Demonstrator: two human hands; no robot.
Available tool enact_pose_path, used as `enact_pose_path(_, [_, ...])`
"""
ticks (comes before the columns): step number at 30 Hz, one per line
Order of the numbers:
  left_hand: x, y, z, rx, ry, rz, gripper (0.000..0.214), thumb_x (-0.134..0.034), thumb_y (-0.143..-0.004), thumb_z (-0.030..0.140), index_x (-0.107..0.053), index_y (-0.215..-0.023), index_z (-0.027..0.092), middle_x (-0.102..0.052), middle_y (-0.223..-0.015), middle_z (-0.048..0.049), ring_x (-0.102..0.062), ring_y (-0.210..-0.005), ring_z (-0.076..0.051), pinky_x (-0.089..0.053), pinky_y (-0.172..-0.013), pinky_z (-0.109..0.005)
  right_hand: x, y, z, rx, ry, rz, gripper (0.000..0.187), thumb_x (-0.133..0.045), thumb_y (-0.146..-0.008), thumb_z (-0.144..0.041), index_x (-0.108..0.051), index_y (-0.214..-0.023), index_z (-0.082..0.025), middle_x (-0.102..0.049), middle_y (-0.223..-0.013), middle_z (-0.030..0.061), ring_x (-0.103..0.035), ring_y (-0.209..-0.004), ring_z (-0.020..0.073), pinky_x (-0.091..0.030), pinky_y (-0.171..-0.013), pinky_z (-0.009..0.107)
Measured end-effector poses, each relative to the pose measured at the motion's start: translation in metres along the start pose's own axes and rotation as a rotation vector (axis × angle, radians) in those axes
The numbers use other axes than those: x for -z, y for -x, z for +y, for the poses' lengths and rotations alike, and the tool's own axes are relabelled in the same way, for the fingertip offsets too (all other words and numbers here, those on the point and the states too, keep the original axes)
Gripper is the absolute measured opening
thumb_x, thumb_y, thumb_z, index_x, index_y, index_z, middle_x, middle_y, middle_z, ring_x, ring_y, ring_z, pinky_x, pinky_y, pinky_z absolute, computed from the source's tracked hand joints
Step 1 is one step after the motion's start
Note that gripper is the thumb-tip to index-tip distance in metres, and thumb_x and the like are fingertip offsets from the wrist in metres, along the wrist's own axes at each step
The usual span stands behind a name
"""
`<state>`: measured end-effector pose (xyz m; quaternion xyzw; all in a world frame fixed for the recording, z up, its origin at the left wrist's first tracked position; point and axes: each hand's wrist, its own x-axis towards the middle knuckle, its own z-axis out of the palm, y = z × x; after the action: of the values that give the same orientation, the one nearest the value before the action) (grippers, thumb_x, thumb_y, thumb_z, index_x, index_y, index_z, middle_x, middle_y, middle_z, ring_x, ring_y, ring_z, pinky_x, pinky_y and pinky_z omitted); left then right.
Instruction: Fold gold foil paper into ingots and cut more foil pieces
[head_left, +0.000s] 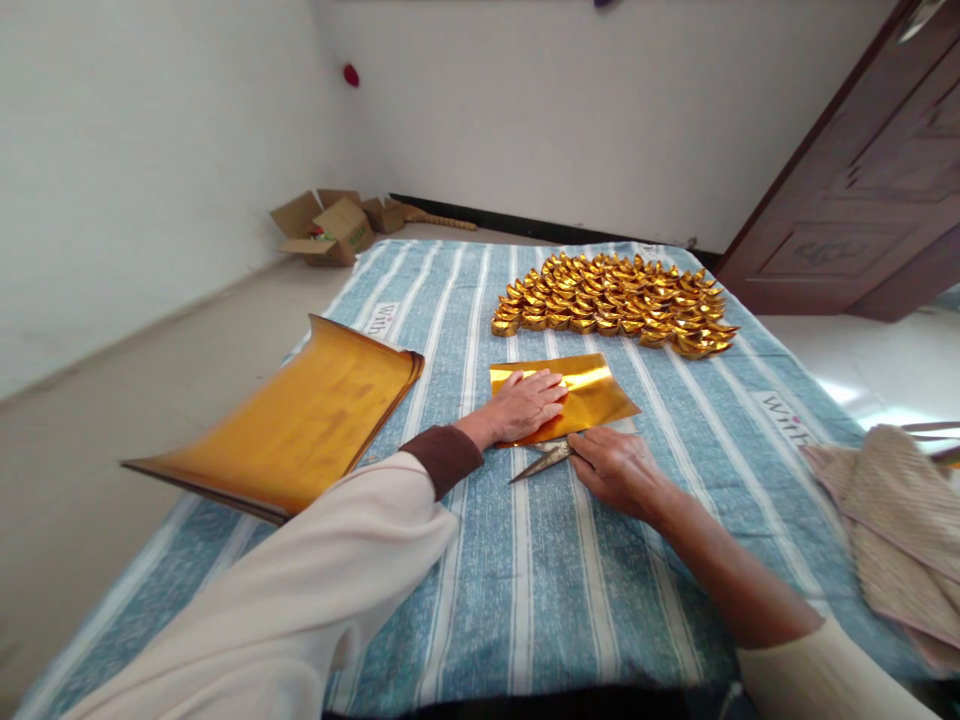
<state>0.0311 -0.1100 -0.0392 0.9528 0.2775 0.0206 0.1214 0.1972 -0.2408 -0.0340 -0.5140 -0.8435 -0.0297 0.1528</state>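
Observation:
My left hand (529,402) lies flat on a shiny gold foil sheet (592,388), its fingers stretched out to the right. A pair of scissors (546,459) is in my right hand (616,466) at the sheet's near edge. The visible blades point left, and my fingers wrap round the handles, which are mostly hidden. A larger stack of gold paper sheets (285,410) rests to the left, its far and near left corners curling up. Beyond the foil sheet stand many folded gold paper ingots (611,300) in close rows.
A blue and white striped cloth (480,560) covers the table. At the right edge hangs a beige cloth (900,520). Open cardboard boxes (330,228) stand on the floor by the far left corner, and a dark red door (847,200) is at the right.

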Motion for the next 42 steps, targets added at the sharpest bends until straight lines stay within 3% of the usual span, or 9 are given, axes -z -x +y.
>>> enact_pose_path(16, [-0.003, 0.002, 0.000, -0.010, -0.011, 0.030, 0.043, -0.027, -0.099, 0.036, -0.045, -0.137, 0.023, -0.039, -0.149, -0.0068, -0.029, -0.138, -0.023, -0.019, -0.107, -0.044, -0.005, 0.001, -0.004, 0.069, 0.036, 0.055, 0.021, -0.042, -0.093, -0.020, -0.060, -0.084, -0.016, -0.058, -0.069, 0.0025, -0.050, -0.064, 0.0144, -0.029, -0.059, 0.028])
enact_pose_path(33, [-0.006, 0.001, -0.003, 0.001, -0.003, 0.041, 0.043, -0.027, -0.099, 0.038, -0.044, -0.137, 0.026, -0.040, -0.149, -0.0059, -0.030, -0.137, -0.022, -0.017, -0.108, -0.044, -0.003, 0.000, -0.015, 0.057, 0.002, 0.012, 0.018, -0.046, -0.092, -0.021, -0.061, -0.082, -0.016, -0.060, -0.069, 0.0021, -0.052, -0.064, 0.0143, -0.029, -0.059, 0.028])
enact_pose_path(39, [-0.004, 0.000, -0.005, 0.006, 0.004, 0.009, 0.044, -0.026, -0.099, 0.038, -0.045, -0.136, 0.025, -0.039, -0.149, -0.0066, -0.030, -0.138, -0.022, -0.019, -0.108, -0.044, 0.008, 0.038, -0.006, -0.009, -0.014, 0.063, 0.020, -0.045, -0.092, -0.021, -0.065, -0.094, -0.016, -0.060, -0.069, 0.0024, -0.056, -0.066, 0.0154, -0.034, -0.060, 0.027])
enact_pose_path(42, [-0.001, 0.000, -0.005, -0.009, 0.001, 0.020, 0.042, -0.026, -0.099, 0.036, -0.047, -0.134, 0.023, -0.042, -0.147, -0.0075, -0.032, -0.137, -0.022, -0.021, -0.106, -0.043, 0.017, 0.064, 0.013, -0.162, -0.001, 0.099, 0.026, -0.045, -0.092, -0.025, -0.065, -0.105, -0.015, -0.065, -0.077, 0.0043, -0.061, -0.073, 0.0166, -0.039, -0.064, 0.026])
